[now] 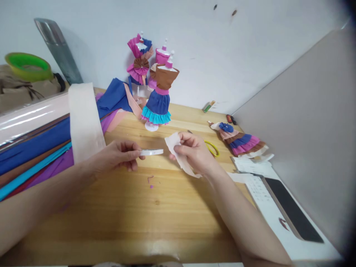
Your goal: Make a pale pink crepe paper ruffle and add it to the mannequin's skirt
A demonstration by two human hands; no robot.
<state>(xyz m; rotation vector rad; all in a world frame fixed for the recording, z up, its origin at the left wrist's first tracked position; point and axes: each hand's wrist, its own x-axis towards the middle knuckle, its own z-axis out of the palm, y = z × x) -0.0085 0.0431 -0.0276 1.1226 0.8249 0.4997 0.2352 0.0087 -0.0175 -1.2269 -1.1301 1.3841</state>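
Between thumb and fingers, my left hand (125,155) pinches a thin white roll of tape (151,152), seen edge-on above the table. My right hand (196,150) is closed on a cream strip of crepe paper (180,157), whose loose end hangs down below the palm. A gap separates the tape from the paper. Just behind the hands stands a small mannequin (160,94) dressed in brown, blue and turquoise crepe paper. Yellow-handled scissors (213,148) lie partly hidden behind my right hand.
Long folded crepe papers (36,148) in several colours cover the left side, a cream sheet (85,118) across them. A grey flask (58,50) and green tape roll (27,66) stand behind. Rightward lie a paper dress (241,139), a glue stick (208,106) and a dark tablet-like panel (292,207).
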